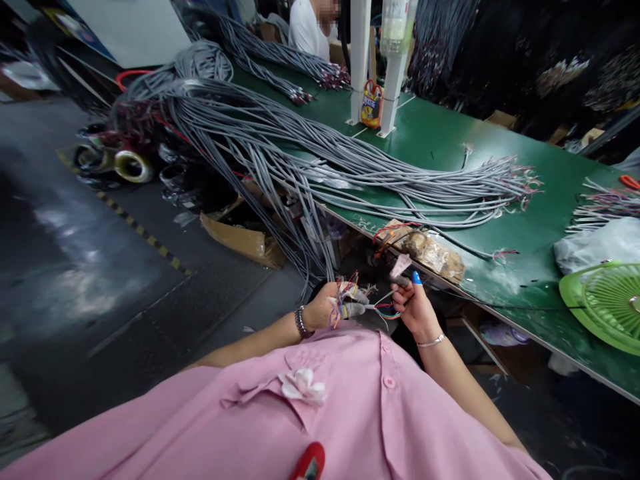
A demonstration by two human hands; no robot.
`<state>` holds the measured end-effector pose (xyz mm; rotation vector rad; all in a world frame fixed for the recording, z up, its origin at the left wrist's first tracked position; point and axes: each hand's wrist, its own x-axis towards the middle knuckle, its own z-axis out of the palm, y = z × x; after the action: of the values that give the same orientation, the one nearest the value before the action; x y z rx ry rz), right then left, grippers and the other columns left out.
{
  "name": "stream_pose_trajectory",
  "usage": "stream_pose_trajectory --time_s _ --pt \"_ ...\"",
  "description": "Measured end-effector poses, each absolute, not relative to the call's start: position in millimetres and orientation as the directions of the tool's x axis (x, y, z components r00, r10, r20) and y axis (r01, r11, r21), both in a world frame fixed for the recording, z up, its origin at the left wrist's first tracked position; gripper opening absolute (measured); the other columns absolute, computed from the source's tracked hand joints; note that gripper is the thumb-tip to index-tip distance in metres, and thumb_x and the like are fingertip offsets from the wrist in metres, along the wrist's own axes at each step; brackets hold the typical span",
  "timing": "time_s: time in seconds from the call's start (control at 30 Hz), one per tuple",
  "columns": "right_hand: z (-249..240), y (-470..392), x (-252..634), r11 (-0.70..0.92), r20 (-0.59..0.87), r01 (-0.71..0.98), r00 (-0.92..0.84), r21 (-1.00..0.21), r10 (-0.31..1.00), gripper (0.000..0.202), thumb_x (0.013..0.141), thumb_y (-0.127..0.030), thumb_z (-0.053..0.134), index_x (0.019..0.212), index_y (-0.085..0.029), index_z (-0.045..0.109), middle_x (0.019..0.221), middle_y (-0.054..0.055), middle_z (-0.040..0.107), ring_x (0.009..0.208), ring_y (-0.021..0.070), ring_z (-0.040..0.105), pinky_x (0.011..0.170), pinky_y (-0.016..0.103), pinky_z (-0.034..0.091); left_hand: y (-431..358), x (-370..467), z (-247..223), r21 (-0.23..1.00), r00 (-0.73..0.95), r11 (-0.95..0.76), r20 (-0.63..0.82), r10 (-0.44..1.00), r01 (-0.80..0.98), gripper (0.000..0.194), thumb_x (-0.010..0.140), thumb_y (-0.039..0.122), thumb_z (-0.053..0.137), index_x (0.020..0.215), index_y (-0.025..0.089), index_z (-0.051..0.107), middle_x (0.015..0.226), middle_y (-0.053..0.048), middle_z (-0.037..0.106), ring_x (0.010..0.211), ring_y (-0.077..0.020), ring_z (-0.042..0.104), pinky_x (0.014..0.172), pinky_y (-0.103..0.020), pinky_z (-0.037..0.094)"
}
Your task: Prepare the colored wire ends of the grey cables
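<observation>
My left hand [323,308] is closed round the stripped ends of several grey cables, with coloured thin wires [347,288] fanning out of the fist. Two of its fingertips look wrapped in pale covers. One grey cable end [369,307] points right from it toward my right hand [409,303]. There the fingers pinch the thin coloured wires [386,308] of that cable, and a blue cover [417,277] sits on the thumb. From my left fist the grey cables [320,247] run up to the table edge.
A long bundle of grey cables [320,137] lies across the green table [445,143]. Near its edge sits a taped brown block [437,255]. A green fan [607,303] stands at the right, white posts [359,60] rise behind, and a person [310,30] is across the table.
</observation>
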<state>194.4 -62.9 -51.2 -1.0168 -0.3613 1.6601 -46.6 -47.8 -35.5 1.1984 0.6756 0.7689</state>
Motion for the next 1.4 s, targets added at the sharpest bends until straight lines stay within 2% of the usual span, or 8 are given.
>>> stream_pose_trajectory --time_s 0.27,0.4,0.6,0.73,0.9,1.07,1.2,1.4 --pt "-33.0 -89.6 193.6 -0.118 -0.164 -0.24 0.183 -0.964 0.969 0.023 0.083 -0.044 0.071 0.081 -0.021 0.073 0.064 0.0 0.059 0.049 0.0095 0.037 0.044 0.023 0.031 -31.6 -42.7 -21.2 0.922 0.664 0.322 -0.103 0.74 -0.216 0.05 0.079 0.057 0.07 0.095 0.01 0.073 0.094 -0.016 0.073 0.081 -0.019 0.071 0.063 -0.023 0.053" --pt "-3.5 -110.2 195.8 0.053 0.065 0.074 0.178 -0.996 0.982 0.016 0.088 -0.037 0.066 0.09 -0.024 0.076 0.072 0.004 0.064 0.064 0.0175 0.052 0.055 0.029 0.041 -33.1 -35.1 -15.4 0.908 0.754 0.387 -0.14 0.641 -0.161 0.05 0.077 0.054 0.073 0.099 0.008 0.072 0.095 -0.017 0.073 0.063 -0.0121 0.067 0.041 -0.015 0.029" --pt "67.8 -150.6 201.5 0.457 0.516 0.472 -0.004 -0.754 0.856 0.02 0.088 -0.022 0.059 0.101 -0.028 0.073 0.086 0.006 0.066 0.074 0.0223 0.06 0.065 0.035 0.047 -37.5 -25.3 -4.7 0.921 0.787 0.378 -0.166 0.594 -0.091 0.048 0.077 0.047 0.076 0.108 0.011 0.07 0.1 -0.014 0.071 0.064 -0.0088 0.062 0.047 -0.015 0.032" --pt "80.7 -147.0 183.1 0.525 0.449 0.564 -0.282 -0.637 0.848 0.036 0.084 -0.017 0.062 0.119 -0.027 0.064 0.11 0.01 0.068 0.086 0.0242 0.064 0.071 0.035 0.051 -40.4 -18.0 2.1 0.947 0.799 0.314 -0.139 0.585 -0.065 0.047 0.076 0.049 0.076 0.103 0.01 0.071 0.092 -0.011 0.072 0.064 -0.01 0.061 0.053 -0.018 0.041" --pt "48.3 -114.2 156.8 0.37 0.325 0.771 -0.223 -0.518 0.919 0.034 0.079 -0.014 0.059 0.113 -0.02 0.059 0.108 0.012 0.065 0.086 0.0247 0.061 0.073 0.035 0.048 -44.4 -11.4 1.7 0.976 0.83 0.202 -0.051 0.556 -0.076 0.032 0.072 0.038 0.081 0.085 0.01 0.073 0.077 -0.005 0.069 0.067 -0.0125 0.06 0.066 -0.024 0.051" --pt "31.6 -102.7 157.5 0.386 0.295 0.783 -0.268 -0.488 0.917 0.016 0.08 -0.009 0.052 0.083 -0.022 0.06 0.086 0.006 0.058 0.07 0.0181 0.053 0.063 0.029 0.041 -45.2 -19.9 3.0 0.979 0.832 0.194 -0.063 0.552 -0.054 0.029 0.069 0.033 0.083 0.084 0.011 0.072 0.08 -0.005 0.07 0.071 -0.0138 0.063 0.07 -0.026 0.055" --pt "34.6 -102.2 167.8 0.397 0.27 0.607 -0.293 -0.688 0.917 0.016 0.087 -0.015 0.053 0.085 -0.023 0.066 0.083 0.005 0.058 0.075 0.0192 0.054 0.068 0.03 0.043 -44.1 -38.1 -0.4 0.924 0.826 0.378 -0.174 0.536 -0.05 0.039 0.072 0.042 0.081 0.089 0.009 0.069 0.073 -0.006 0.069 0.057 -0.011 0.063 0.051 -0.019 0.049" --pt "16.8 -97.1 181.1 0.269 0.192 0.221 -0.317 -0.937 0.929 0.023 0.093 -0.039 0.058 0.088 -0.021 0.073 0.079 0.005 0.061 0.073 0.018 0.054 0.068 0.03 0.043 -48.4 -48.3 -20.8 0.82 0.791 0.537 -0.192 0.581 -0.196 0.05 0.071 0.057 0.077 0.076 0.008 0.069 0.047 0.0 0.056 0.033 -0.0051 0.043 0.032 -0.017 0.029"
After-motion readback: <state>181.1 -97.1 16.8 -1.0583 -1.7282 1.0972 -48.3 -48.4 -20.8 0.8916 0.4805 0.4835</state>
